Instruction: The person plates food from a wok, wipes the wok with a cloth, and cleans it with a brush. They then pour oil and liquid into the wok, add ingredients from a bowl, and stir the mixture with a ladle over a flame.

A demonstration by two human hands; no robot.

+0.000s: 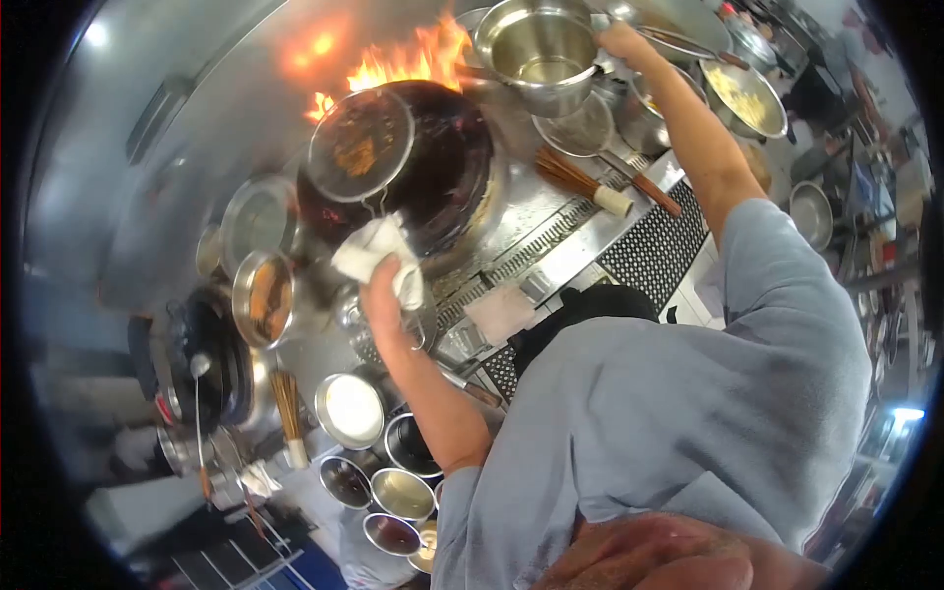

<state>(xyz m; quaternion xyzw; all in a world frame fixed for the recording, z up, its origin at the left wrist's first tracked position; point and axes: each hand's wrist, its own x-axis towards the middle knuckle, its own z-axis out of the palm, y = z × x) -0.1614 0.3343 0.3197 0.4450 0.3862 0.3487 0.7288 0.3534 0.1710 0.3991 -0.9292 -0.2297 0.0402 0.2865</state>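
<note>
My left hand point(385, 280) is closed on a folded white cloth point(379, 254) at the near edge of a dark wok point(447, 167). Whether the cloth also wraps a handle is hidden. A round mesh strainer point(360, 143) with brown residue lies over the wok's left part. Orange flames point(418, 59) rise behind the wok's far rim. My right hand point(624, 44), arm stretched out, is closed at the right side of a deep metal pot point(536, 49). The pot is tilted towards the camera beside the wok, with a little pale liquid inside.
Right of the wok lie a bamboo brush point(580, 182) and a wooden-handled strainer point(575, 126). A bowl of yellow food point(742, 98) is farther right. At the lower left are a second wok point(211, 354), another brush point(287, 408) and several metal containers, one with white contents point(352, 411).
</note>
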